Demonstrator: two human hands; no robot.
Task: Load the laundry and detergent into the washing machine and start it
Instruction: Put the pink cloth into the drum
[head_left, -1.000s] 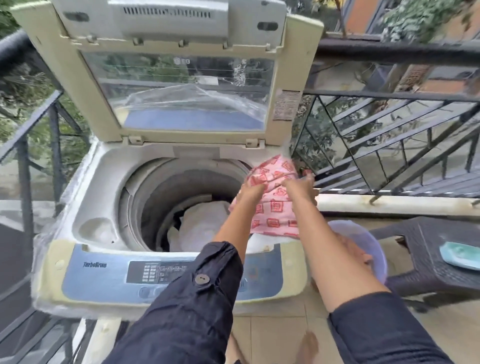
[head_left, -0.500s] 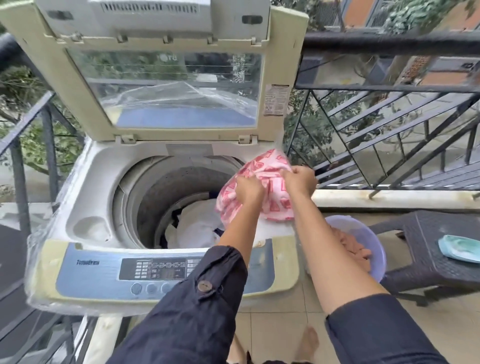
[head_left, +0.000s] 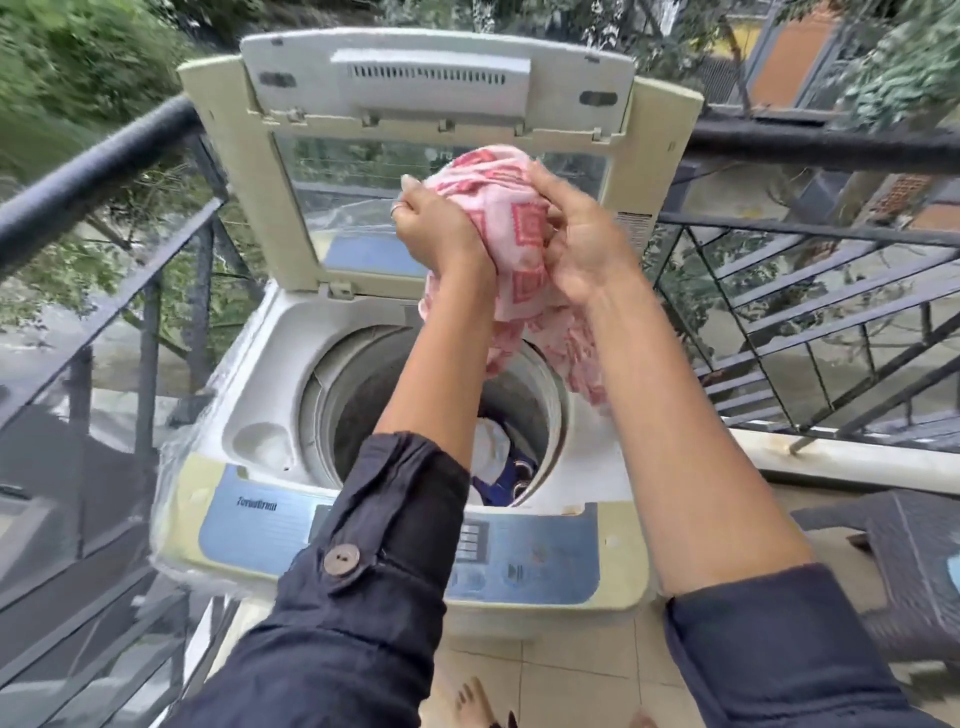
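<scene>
Showing, from the head view, a top-loading washer on a railed balcony, with both hands raised over its opening.
Railing (head_left: 104, 171): dark metal bars running behind and to both sides of the machine; greenery beyond.
Washing machine (head_left: 270, 364): cream body standing on a tiled floor, blue control panel (head_left: 270, 519) at the near edge.
Lid (head_left: 431, 78): swung up and standing open at the back, its clear window facing the camera.
Drum (head_left: 363, 395): round opening below the hands; white and dark blue laundry (head_left: 493, 452) lies at the bottom, partly hidden by the left forearm.
Sleeves (head_left: 363, 597): dark fabric rolled to the elbow on both arms, a brown button on the left one.
Pink cloth (head_left: 511, 208): pink-and-white patterned piece, bunched between the two hands in front of the lid window; its loose end hangs down to the right rim of the drum opening, above the load and not resting on it.
Left hand (head_left: 441, 228): fingers curled tight around the left side of the cloth's bunched top; a ring shows on one finger.
Right hand (head_left: 582, 244): thumb and fingers pinching the right side of the cloth, the fabric gathered in the palm.
Stool (head_left: 914, 551): dark plastic, at the right edge, well apart from the hands.
</scene>
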